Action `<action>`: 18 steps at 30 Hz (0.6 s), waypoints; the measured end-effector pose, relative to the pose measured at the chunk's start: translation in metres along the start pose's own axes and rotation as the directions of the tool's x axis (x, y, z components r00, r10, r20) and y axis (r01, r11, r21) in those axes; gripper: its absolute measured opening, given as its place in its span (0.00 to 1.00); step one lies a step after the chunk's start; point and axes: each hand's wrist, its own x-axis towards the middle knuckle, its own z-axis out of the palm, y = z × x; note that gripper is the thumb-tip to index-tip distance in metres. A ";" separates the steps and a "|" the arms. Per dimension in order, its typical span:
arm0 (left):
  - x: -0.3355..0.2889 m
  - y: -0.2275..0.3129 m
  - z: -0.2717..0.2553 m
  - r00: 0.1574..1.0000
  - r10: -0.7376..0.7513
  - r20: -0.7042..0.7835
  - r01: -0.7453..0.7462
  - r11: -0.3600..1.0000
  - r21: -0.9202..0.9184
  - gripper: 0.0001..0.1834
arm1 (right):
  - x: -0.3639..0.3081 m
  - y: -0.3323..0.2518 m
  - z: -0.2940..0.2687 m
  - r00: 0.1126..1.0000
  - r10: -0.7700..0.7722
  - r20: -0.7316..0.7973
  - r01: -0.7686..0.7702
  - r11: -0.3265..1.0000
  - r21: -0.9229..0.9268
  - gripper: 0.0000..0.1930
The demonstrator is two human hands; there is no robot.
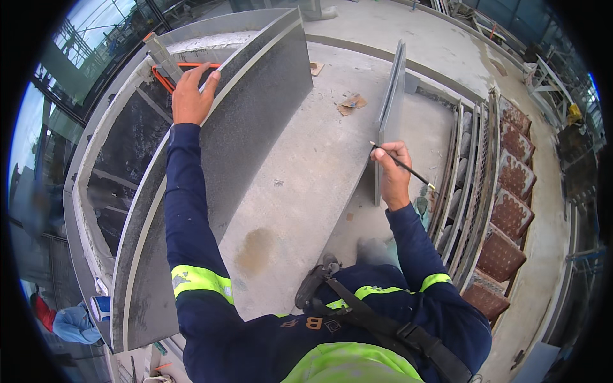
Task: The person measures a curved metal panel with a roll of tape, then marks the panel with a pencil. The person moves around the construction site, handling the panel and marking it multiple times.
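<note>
My left hand [193, 99] is at the top edge of a large dark grey slab [255, 102] that stands on its side, a pale strip running along its edge. Its fingers are apart, beside an orange cord [165, 80] that passes behind them. In my right hand [394, 171] is a slim black pencil [414, 173], pinched between thumb and fingers. The sharpened tip points up and left, and a metallic end points down and right. Just beyond this hand, thinner grey panels [393, 89] stand upright on edge.
Behind the slab is a rough-edged frame with dark hollows [131, 134]. A brown scrap [352, 104] lies on the concrete floor [300, 159]. To the right, long strips [469, 185] stand beside a row of reddish-brown blocks [512, 169]. Another person's jeans-clad leg [75, 324] shows at lower left.
</note>
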 end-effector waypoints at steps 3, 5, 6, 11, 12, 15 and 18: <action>0.030 -0.037 0.023 0.968 -0.230 0.100 0.210 0.962 0.174 0.36 | 0.089 0.019 0.049 0.996 -0.087 -0.002 0.086 0.983 0.165 0.11; 0.029 -0.079 0.037 0.883 -0.421 0.207 0.368 0.895 0.253 0.43 | 0.148 0.040 0.090 0.998 -0.064 -0.018 0.067 0.938 0.339 0.12; 0.025 -0.110 0.048 0.833 -0.459 0.309 0.405 0.886 0.226 0.44 | 0.179 0.043 0.110 0.998 -0.058 -0.031 0.066 0.906 0.417 0.12; 0.035 -0.067 0.065 0.734 -0.512 0.446 0.497 0.853 0.161 0.51 | 0.344 0.124 0.157 0.989 0.039 -0.144 0.051 0.819 0.572 0.10; 0.037 -0.055 0.061 0.712 -0.548 0.438 0.514 0.833 0.207 0.51 | 0.376 0.138 0.169 0.985 0.067 -0.158 0.041 0.803 0.595 0.10; 0.057 -0.039 0.067 0.667 -0.600 0.442 0.532 0.799 0.281 0.50 | 0.450 0.185 0.185 0.980 0.104 -0.169 0.020 0.796 0.605 0.11; 0.045 -0.046 0.064 0.625 -0.663 0.412 0.599 0.746 0.290 0.47 | 0.497 0.223 0.199 0.982 0.131 -0.134 -0.015 0.771 0.636 0.10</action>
